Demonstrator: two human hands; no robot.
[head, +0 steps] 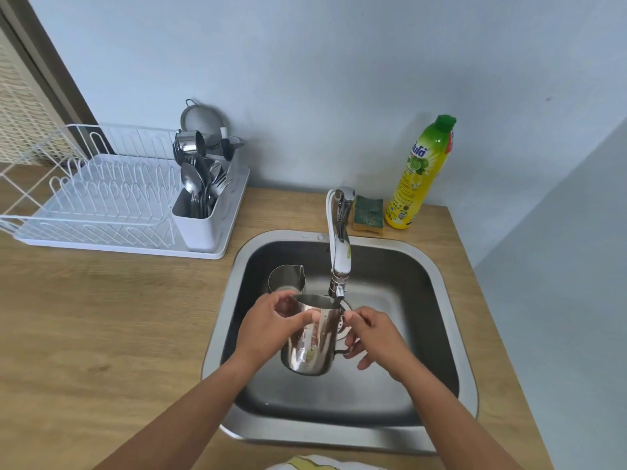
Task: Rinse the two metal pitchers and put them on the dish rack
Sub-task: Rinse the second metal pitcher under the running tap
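- the larger pitcher [310,337] is being held over the sink [437,286], just under the faucet [339,252]: its body is being gripped by the left hand [271,325], its handle pinched by the right hand [375,335].
- the smaller pitcher [286,279] is sitting in the sink behind it.
- a slip is being risked by wet metal; the spout is crowding the rim.
- open room is being left leftward to the dish rack [101,198], with the cutlery holder [198,218] edging it.

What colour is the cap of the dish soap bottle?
Green, on the yellow dish soap bottle behind the sink; seen in the head view.
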